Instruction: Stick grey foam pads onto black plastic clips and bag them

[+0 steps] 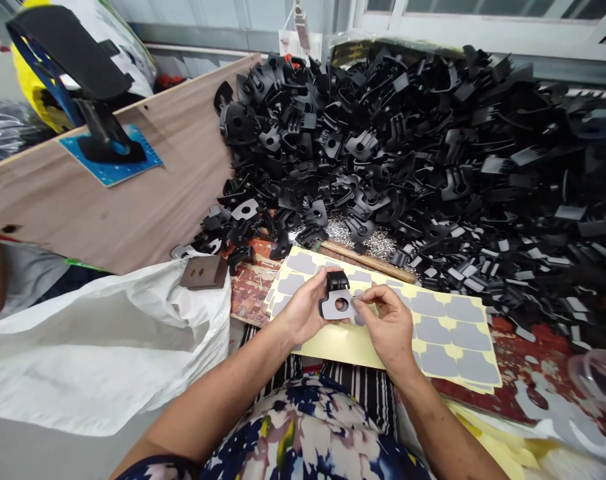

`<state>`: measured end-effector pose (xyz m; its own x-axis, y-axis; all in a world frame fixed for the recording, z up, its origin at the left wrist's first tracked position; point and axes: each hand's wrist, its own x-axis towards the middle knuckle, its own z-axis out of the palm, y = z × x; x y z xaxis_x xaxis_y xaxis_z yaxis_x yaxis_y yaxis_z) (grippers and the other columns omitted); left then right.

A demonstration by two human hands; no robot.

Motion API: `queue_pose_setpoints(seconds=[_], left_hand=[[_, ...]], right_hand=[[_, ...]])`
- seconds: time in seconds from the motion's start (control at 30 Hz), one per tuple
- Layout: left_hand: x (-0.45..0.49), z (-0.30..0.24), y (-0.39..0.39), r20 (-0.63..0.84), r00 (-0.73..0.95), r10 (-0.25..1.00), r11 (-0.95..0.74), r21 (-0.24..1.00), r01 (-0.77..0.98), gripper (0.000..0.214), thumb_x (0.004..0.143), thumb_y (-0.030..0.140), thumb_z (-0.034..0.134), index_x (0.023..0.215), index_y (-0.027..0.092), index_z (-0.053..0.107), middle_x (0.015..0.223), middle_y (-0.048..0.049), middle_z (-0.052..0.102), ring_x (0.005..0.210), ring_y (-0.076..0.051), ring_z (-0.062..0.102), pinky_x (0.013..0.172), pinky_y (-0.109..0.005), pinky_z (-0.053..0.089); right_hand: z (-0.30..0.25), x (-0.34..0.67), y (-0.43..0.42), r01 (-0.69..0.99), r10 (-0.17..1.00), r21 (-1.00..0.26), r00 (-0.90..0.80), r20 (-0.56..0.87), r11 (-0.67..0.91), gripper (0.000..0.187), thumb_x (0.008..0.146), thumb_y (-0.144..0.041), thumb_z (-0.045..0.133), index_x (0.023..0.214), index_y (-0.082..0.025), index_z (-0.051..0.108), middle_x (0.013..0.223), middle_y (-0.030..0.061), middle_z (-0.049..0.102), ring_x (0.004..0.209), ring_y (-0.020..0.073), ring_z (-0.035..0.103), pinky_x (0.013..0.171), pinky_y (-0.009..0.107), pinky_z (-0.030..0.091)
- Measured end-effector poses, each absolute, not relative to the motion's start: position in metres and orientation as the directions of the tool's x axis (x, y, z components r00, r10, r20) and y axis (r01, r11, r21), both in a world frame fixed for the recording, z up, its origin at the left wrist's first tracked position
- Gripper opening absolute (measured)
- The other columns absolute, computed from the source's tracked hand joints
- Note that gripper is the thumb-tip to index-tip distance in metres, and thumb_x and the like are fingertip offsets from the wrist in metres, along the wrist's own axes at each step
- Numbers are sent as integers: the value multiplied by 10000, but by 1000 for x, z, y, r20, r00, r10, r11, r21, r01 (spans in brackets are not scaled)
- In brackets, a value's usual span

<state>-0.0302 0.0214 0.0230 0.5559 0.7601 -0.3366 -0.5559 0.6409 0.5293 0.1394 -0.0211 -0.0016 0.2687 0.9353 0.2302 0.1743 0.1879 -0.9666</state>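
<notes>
My left hand is closed around a black plastic clip part above the sheets in front of me. A flat grey adhesive pad with a round hole lies on the part's face. At the pad's right edge, the thumb and forefinger of my right hand are pinched together on it; whether they also grip the plastic is hidden. Beneath both hands, yellow backing sheets carry rows of grey stickers.
A large heap of black plastic parts covers the table's back and right. Small metal pins and a wooden stick lie before it. A wooden board leans left, above a white sack and brown block. A clear tub stands right.
</notes>
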Motion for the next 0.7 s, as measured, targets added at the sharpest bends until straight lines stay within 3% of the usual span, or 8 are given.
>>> queue_pose_setpoints(seconds=[0.27,0.7], left_hand=[[-31,21,20,-338,552,762,642,506,-576,343,1013,520,550,1204,241,611,911,-40,595,695,-164,590,662,-361,614],[-31,19,18,-334,556,761,641,517,-567,398,903,519,721,1195,270,617,977,-22,570,736,-141,573,722,-354,597]], right_hand=[[-3,134,-21,142,930,-974,299,214,178,162,818,-265,787,803,-220,632,815,-6,626,813,182,616,788,338,491],[-4,132,-21,190,926,-964,296,235,184,138,837,-245,760,816,-222,626,822,-6,616,810,181,614,780,334,506]])
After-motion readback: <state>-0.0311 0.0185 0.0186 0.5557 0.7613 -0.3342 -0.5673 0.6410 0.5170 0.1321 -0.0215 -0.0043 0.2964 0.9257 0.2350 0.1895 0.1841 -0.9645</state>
